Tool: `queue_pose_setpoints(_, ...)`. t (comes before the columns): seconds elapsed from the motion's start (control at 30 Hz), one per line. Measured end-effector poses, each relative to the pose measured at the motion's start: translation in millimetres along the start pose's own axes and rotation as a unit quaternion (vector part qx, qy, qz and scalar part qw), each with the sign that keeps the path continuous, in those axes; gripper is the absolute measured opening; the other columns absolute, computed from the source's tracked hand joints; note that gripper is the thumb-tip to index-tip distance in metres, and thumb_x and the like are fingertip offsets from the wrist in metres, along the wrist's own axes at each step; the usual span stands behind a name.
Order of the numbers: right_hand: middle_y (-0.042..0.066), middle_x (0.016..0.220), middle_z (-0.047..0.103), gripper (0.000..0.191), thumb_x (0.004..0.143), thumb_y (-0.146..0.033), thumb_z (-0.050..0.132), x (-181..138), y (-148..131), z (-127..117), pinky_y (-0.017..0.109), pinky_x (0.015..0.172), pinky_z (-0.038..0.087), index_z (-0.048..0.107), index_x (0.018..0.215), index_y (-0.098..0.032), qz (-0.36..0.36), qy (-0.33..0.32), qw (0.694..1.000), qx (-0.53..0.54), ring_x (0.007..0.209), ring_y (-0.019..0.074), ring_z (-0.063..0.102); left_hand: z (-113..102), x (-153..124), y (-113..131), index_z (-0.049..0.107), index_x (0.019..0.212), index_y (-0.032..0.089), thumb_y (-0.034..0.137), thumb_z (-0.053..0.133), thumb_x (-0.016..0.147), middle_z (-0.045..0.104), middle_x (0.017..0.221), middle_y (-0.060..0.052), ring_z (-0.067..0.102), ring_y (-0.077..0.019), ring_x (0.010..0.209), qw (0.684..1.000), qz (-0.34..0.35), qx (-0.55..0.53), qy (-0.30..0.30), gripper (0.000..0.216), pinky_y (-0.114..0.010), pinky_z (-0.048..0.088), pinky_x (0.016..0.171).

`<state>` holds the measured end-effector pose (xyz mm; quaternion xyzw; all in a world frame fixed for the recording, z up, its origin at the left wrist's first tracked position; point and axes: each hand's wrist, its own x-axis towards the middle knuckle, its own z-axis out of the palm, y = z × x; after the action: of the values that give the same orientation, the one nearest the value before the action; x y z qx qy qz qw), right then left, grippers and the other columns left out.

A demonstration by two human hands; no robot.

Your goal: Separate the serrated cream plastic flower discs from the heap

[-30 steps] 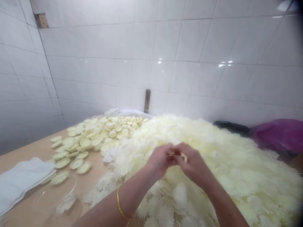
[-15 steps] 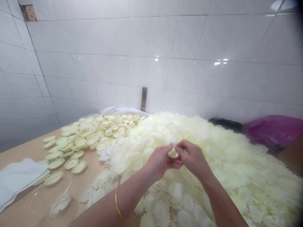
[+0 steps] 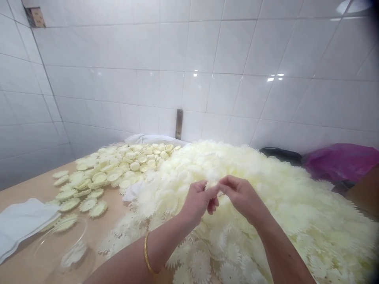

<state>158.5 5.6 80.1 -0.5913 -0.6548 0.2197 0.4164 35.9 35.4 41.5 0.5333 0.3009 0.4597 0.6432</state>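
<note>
Both hands meet over a big heap of pale yellow fabric flower petals (image 3: 284, 205), cut as round pieces with jagged edges. My left hand (image 3: 199, 199), with a gold bangle (image 3: 146, 254) on its forearm, is closed, its thumb and fingers pinching a small petal piece (image 3: 211, 184). From the right, my right hand (image 3: 239, 193) pinches the edge of that same piece between thumb and index finger. The fingers cover much of the piece. Flat loose petals (image 3: 201, 266) lie below the wrists.
Stacked petal discs (image 3: 100, 177) spread over the left of the tan table (image 3: 114, 219). White cloth sheets (image 3: 25, 225) and a clear round dish (image 3: 47, 246) with a white lump (image 3: 74, 254) lie nearer. A purple bag (image 3: 340, 163) and black object (image 3: 281, 156) sit back right, by the tiled wall.
My left fingers have curled in and the left thumb has moved down and right, against the right fingertips. The petal piece has turned and sits slightly higher and further left.
</note>
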Motion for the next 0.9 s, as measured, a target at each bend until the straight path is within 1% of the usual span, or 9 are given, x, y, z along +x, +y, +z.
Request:
queue_pose_setpoints(0.13,0.004,0.066,0.06,0.021,0.074,-0.035,0.049,-0.1,0.6,-0.1,0.029,0.062,0.042,0.054,0.065,-0.017,-0.003,-0.015,1.0,0.013,0.065,0.0171,0.056,-0.6,1.1,-2.1,0.042,0.056,0.016,0.039,0.06,0.069,0.041,0.04,0.005,0.029,-0.0036,0.032,0.999,0.021,0.019,0.019,0.032,-0.018,0.02,0.033)
queue_pose_setpoints(0.23,0.003,0.068,0.06,0.018,0.074,-0.034,0.05,-1.3,-0.4,1.0,0.029,0.062,0.042,0.056,0.071,-0.017,-0.021,0.004,1.0,0.015,0.065,0.0163,0.055,-0.2,0.9,1.0,0.039,0.056,0.017,0.042,0.062,0.068,0.029,0.039,0.008,0.022,-0.0022,0.035,0.999,0.014,0.005,0.034,0.036,-0.018,0.014,0.036)
queue_pose_setpoints(0.33,0.003,0.069,0.06,0.017,0.076,-0.032,0.05,-3.3,-2.9,0.8,0.028,0.061,0.042,0.058,0.072,-0.017,-0.048,0.009,0.999,-0.006,0.065,0.0158,0.054,-0.5,1.2,5.4,0.038,0.057,0.017,0.044,0.063,0.066,0.023,0.044,0.009,0.018,-0.0012,0.035,0.999,0.006,-0.012,0.039,0.038,-0.018,0.011,0.037)
queue_pose_setpoints(0.47,0.003,0.071,0.062,0.02,0.077,-0.031,0.048,-5.2,-6.3,-2.5,0.027,0.061,0.042,0.06,0.068,-0.018,-0.074,-0.043,0.996,-0.022,0.067,0.016,0.055,-3.6,4.1,5.5,0.04,0.055,0.016,0.053,0.057,0.068,0.021,0.043,0.009,0.014,-0.0011,0.034,1.0,0.006,0.007,0.017,0.042,-0.019,0.009,0.036)
queue_pose_setpoints(0.57,0.003,0.07,0.062,0.018,0.077,-0.028,0.049,-6.3,-8.0,-5.2,0.026,0.059,0.041,0.061,0.068,-0.017,-0.081,-0.082,0.993,-0.035,0.065,0.0151,0.055,-5.2,5.8,3.7,0.037,0.05,0.017,0.061,0.048,0.07,0.026,0.038,0.008,0.022,-0.003,0.03,0.998,0.0,0.065,0.006,0.05,-0.019,0.015,0.035)
queue_pose_setpoints(0.63,0.002,0.065,0.061,0.017,0.076,-0.026,0.05,-7.7,-8.5,-6.2,0.025,0.056,0.04,0.06,0.066,-0.017,-0.072,-0.081,0.992,-0.061,0.06,0.0137,0.053,-5.0,5.7,3.1,0.039,0.047,0.016,0.065,0.039,0.072,0.034,0.035,0.004,0.033,-0.0063,0.03,0.993,-0.011,0.115,-0.002,0.055,-0.02,0.023,0.035)
queue_pose_setpoints(0.7,0.001,0.06,0.059,0.018,0.077,-0.025,0.048,-9.4,-8.6,-6.5,0.025,0.052,0.038,0.059,0.064,-0.017,-0.067,-0.072,0.991,-0.09,0.054,0.0124,0.05,-4.4,5.2,2.6,0.044,0.046,0.015,0.067,0.031,0.074,0.043,0.036,0.0,0.041,-0.0095,0.032,0.99,-0.009,0.142,-0.016,0.061,-0.021,0.03,0.038)
queue_pose_setpoints(0.8,0.001,0.059,0.057,0.023,0.079,-0.022,0.043,-11.2,-8.2,-5.8,0.025,0.05,0.037,0.057,0.062,-0.017,-0.085,-0.06,0.986,-0.129,0.052,0.0126,0.049,-4.1,4.8,1.3,0.051,0.05,0.013,0.068,0.024,0.075,0.048,0.041,-0.003,0.047,-0.011,0.036,0.989,0.011,0.145,-0.036,0.066,-0.023,0.035,0.041)
queue_pose_setpoints(0.9,0.003,0.06,0.056,0.026,0.081,-0.02,0.038,-10.9,-8.1,-4.3,0.027,0.052,0.038,0.056,0.062,-0.018,-0.11,-0.046,0.98,-0.158,0.054,0.0142,0.05,-4.0,4.8,0.9,0.053,0.052,0.013,0.067,0.024,0.076,0.05,0.043,-0.003,0.048,-0.0108,0.038,0.99,0.014,0.133,-0.046,0.066,-0.022,0.037,0.042)
